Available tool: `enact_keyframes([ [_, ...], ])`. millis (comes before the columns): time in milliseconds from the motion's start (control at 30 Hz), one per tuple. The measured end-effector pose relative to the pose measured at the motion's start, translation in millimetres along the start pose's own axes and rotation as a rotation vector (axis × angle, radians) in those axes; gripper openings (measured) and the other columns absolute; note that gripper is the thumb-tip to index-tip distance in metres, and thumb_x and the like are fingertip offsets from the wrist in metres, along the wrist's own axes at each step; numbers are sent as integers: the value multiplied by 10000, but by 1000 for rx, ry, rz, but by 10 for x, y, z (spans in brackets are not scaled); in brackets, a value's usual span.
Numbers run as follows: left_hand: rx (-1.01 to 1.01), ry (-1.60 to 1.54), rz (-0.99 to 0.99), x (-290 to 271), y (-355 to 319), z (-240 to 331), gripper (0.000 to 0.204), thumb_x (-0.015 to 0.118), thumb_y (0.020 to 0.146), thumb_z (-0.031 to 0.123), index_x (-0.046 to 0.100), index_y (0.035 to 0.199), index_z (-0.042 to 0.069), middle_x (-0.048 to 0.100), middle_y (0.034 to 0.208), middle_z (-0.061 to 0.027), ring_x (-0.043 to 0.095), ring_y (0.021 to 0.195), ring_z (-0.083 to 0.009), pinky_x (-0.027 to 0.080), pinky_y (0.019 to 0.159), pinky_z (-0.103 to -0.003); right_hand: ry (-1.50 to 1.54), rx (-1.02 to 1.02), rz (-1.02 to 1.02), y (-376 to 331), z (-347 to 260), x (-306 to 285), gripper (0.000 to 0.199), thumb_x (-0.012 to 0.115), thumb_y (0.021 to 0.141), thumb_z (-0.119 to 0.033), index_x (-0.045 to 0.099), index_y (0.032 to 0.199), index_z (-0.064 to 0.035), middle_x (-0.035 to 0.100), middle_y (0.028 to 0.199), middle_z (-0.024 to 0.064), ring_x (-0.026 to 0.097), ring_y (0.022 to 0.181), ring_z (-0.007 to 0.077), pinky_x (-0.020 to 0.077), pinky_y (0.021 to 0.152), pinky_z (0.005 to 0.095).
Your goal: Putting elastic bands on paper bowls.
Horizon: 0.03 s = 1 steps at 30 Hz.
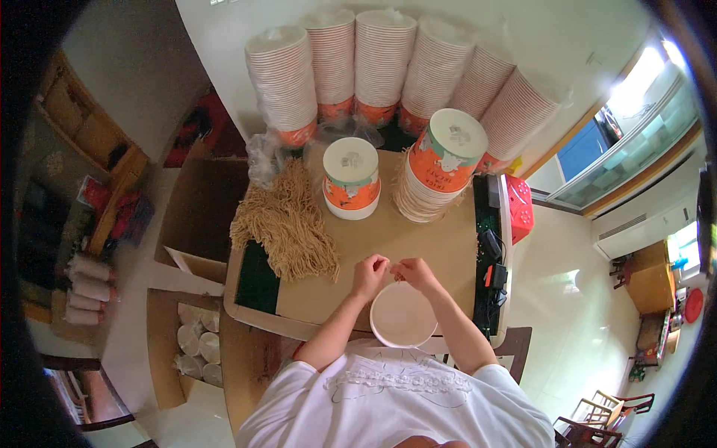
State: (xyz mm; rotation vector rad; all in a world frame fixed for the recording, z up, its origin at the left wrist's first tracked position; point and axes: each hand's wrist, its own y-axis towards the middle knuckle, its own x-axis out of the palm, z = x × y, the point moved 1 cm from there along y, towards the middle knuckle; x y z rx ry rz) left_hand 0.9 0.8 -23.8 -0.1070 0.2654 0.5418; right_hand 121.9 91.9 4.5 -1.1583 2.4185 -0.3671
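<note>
My left hand (370,275) and my right hand (416,274) meet just above the far rim of a white paper bucket (403,315), fingertips pinched close together. A small tan bit shows below my right fingertips; what the left fingers hold is too small to make out. The bucket stands close to my chest with its open mouth up. Left of my hands lies a heap of tan cords (287,224). Beyond them an orange, green and white bucket (352,179) sits upside down. A stack of nested buckets (441,168) stands to its right, tan cord around its lower rims.
Tall stacks of plastic-wrapped buckets (385,63) line the wall behind the table. A cardboard sheet (373,250) covers much of the tabletop. Black adapters (493,257) and cables lie along the right edge. A cardboard box (168,328) with wrapped stacks stands at left.
</note>
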Motion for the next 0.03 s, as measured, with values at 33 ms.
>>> enact_keyframes([
  [33, -34, -56, -40, -2, 40, -22, 124, 562, 820, 139, 587, 887, 37, 646, 817, -95, 619, 761, -189, 480, 705, -321, 71, 103, -63, 75, 5, -41, 144, 594, 809, -213, 667, 771, -96, 651, 697, 69, 589, 577, 206, 474, 570, 274],
])
